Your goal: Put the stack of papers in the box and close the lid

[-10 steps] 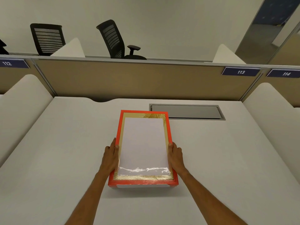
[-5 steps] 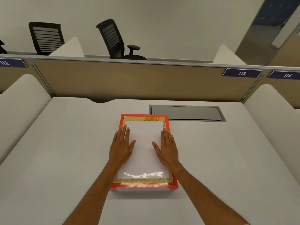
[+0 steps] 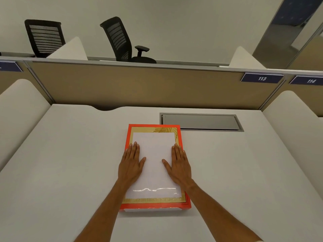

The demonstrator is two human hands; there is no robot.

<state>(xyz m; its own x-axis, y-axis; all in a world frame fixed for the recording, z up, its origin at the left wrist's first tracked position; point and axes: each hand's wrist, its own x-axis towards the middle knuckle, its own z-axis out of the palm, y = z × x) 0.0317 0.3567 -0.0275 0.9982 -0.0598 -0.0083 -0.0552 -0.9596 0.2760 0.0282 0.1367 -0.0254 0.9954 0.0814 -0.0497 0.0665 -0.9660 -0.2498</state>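
A flat box with a red lid [image 3: 154,205] lies in the middle of the white desk, the lid down over it. The lid has a gold border and a glossy white centre panel. My left hand [image 3: 131,163] rests flat on the lid's left side, palm down, fingers together and thumb out. My right hand [image 3: 178,163] lies flat on the lid's right side in the same way. Neither hand holds anything. No papers are visible; the box's inside is hidden by the lid.
A grey cable hatch [image 3: 201,122] is set into the desk just behind and right of the box. Tan partition panels [image 3: 139,88] with rounded white dividers wall the desk at the back and both sides. Two black office chairs [image 3: 120,39] stand beyond.
A second ago both hands gripped the lid's long edges. They then moved onto the top and now lie flat, slightly farther apart than half a second ago.
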